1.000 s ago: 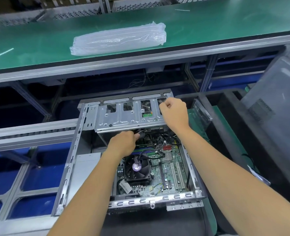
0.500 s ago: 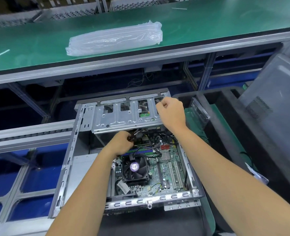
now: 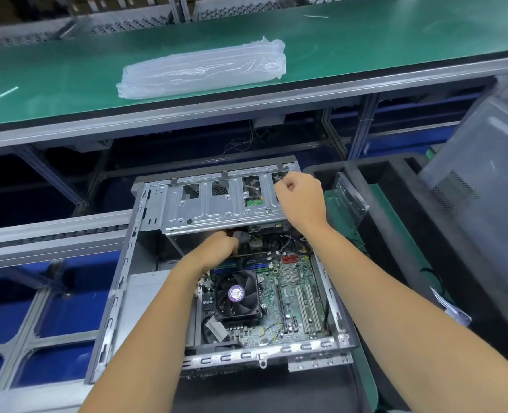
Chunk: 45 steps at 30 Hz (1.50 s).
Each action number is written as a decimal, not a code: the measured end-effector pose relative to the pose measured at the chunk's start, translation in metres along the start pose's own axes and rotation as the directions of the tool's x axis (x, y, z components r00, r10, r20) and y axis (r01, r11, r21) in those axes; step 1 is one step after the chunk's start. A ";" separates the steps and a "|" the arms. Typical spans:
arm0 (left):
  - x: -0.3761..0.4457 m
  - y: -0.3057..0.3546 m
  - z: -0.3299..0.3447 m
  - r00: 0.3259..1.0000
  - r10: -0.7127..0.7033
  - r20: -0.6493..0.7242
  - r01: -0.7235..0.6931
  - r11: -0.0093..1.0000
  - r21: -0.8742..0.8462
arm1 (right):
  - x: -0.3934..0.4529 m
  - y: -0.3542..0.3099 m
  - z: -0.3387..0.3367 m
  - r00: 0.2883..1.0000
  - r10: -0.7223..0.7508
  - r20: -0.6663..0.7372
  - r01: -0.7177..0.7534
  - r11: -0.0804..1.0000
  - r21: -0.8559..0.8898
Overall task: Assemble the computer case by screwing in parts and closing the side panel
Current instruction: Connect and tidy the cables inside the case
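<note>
Green matting covers the long workbench (image 3: 68, 70) at the back, above a lower conveyor line of aluminium rails (image 3: 53, 234) with blue beneath. On this lower level lies the open computer case (image 3: 121, 293), motherboard (image 3: 294, 293) and black cooler fan (image 3: 236, 295) facing up. The left hand (image 3: 220, 248) reaches under the silver drive cage (image 3: 217, 208) at the case's far end and its curled fingers grip a cable connector (image 3: 242, 235). The right hand (image 3: 302, 198) rests on the cage's right corner, closed like a fist — what it holds I cannot tell. Beyond the case, on the green bench, lies a clear plastic bag (image 3: 202, 68). Right of the case stands a grey side panel (image 3: 485, 189) — tilted.
</note>
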<state>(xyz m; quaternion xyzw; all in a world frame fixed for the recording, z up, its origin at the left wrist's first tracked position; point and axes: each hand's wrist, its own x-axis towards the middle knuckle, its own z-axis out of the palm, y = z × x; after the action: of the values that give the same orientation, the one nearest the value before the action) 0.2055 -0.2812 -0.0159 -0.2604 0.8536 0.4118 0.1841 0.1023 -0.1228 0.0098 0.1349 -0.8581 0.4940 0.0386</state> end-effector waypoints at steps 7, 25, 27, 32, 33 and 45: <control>-0.002 -0.002 -0.005 0.988 0.084 0.128 -0.094 0.993 0.069 | 0.000 0.000 0.001 1.000 -0.004 0.003 0.004 1.000 0.001; 0.005 -0.010 -0.005 0.996 0.086 -0.014 -0.073 0.911 0.405 | -0.001 -0.001 0.001 1.000 -0.009 0.003 0.009 1.000 0.010; 0.004 -0.011 -0.008 0.998 0.061 -0.013 -0.053 0.929 0.366 | -0.001 -0.001 0.001 1.000 -0.016 0.004 0.016 1.000 0.011; -0.004 -0.007 -0.010 0.997 0.010 0.076 -0.020 0.990 0.136 | -0.001 -0.001 0.000 1.000 -0.010 0.008 0.010 1.000 0.015; -0.005 -0.005 -0.010 0.997 0.014 0.081 -0.022 0.995 0.102 | -0.001 -0.002 0.000 1.000 -0.010 0.010 0.009 1.000 0.014; -0.009 -0.003 -0.013 0.983 -0.014 0.185 0.054 0.975 -0.214 | -0.002 -0.003 -0.001 1.000 -0.001 0.015 0.001 1.000 0.015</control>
<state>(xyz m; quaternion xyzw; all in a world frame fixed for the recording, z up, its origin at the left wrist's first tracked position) 0.2133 -0.2905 -0.0048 -0.2550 0.7782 0.5219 0.2389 0.1045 -0.1229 0.0122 0.1392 -0.8545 0.4995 0.0316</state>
